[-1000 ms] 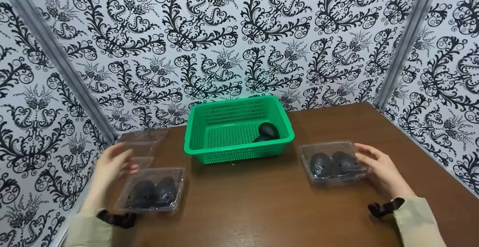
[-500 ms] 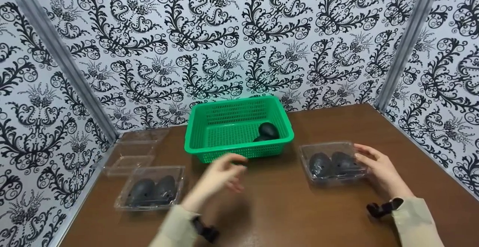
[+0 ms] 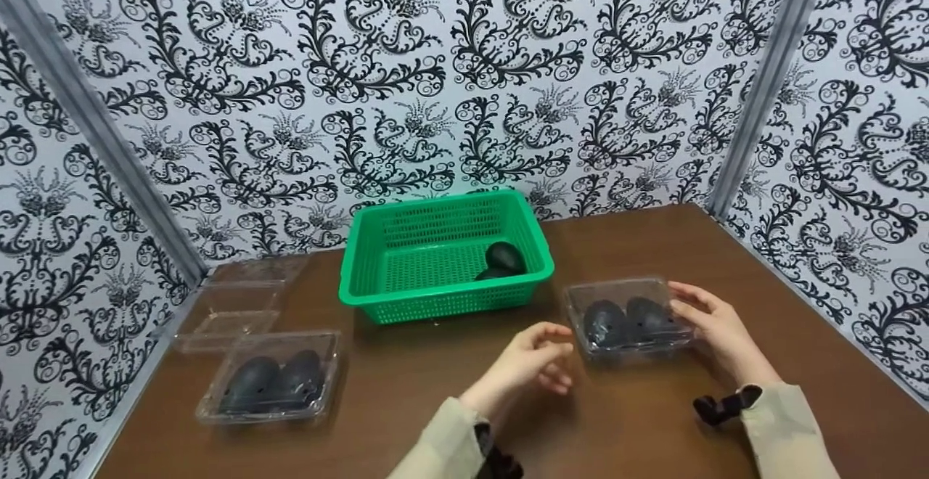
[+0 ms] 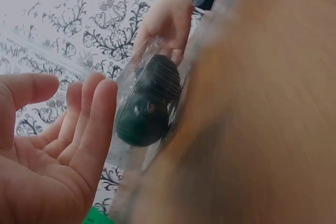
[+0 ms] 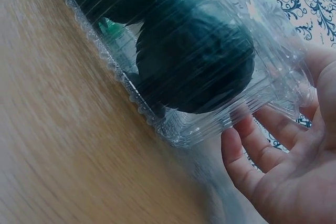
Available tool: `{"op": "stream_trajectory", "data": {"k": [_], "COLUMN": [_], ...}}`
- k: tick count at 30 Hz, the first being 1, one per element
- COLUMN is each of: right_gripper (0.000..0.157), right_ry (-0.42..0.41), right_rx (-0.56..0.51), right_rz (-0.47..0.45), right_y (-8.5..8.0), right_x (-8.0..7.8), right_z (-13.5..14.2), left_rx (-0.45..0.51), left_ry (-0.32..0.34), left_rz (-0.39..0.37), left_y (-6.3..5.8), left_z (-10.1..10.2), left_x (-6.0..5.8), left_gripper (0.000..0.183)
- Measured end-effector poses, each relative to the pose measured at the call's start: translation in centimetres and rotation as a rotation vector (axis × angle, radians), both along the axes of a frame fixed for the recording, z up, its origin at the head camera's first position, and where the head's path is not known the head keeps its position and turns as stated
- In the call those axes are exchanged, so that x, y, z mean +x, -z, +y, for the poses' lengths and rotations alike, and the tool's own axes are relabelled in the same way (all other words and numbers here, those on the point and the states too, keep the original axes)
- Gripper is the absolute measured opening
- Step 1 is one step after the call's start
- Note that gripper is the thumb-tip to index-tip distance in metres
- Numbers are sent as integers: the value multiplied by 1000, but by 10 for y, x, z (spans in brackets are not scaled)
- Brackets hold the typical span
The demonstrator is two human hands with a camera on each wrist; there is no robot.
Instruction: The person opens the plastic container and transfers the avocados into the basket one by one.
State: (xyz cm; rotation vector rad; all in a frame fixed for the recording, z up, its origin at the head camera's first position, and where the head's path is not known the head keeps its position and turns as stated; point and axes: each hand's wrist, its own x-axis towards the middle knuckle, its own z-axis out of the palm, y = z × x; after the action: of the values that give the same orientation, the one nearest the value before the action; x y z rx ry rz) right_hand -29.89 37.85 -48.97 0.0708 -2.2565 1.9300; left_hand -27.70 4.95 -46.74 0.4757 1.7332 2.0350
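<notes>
Two dark avocado-like fruits sit in a clear plastic clamshell box (image 3: 628, 318) at the right of the table. My right hand (image 3: 718, 330) holds this box by its right end. In the right wrist view my fingers (image 5: 257, 140) touch its clear side wall close to one dark fruit (image 5: 197, 56). My left hand (image 3: 526, 363) is in the air just left of that box, fingers loosely bent and apart. Nothing is between them in the left wrist view. A second clamshell box (image 3: 276, 377), also with two dark fruits, rests at the left.
Behind the boxes stands a green plastic basket (image 3: 446, 305), with dark fruits (image 3: 502, 258) in its right corner. An open clear clamshell (image 3: 232, 301) lies at the back left. Patterned walls (image 3: 406, 87) border the brown table (image 3: 406, 377).
My left hand has swept right from above the left boxes, past the basket's front, to the right box. My right hand has kept its place at that box.
</notes>
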Motion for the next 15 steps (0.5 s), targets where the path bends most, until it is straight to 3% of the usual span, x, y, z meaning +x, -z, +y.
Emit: {"op": "stream_trajectory", "data": {"k": [8,15], "right_gripper": [45,46], "right_ry": [14,36], "right_rx": [-48,-6], "right_rz": [23,31], "right_y": [3,3], "right_x": [1,-1], "right_z": [-3,-3], "left_rx": [80,58], "left_ry": [-137,-198], "left_rz": [-164,-138], "left_y": [11,18], "left_z": [29,44], "left_x": [-12,-15], "left_gripper": [48,58]}}
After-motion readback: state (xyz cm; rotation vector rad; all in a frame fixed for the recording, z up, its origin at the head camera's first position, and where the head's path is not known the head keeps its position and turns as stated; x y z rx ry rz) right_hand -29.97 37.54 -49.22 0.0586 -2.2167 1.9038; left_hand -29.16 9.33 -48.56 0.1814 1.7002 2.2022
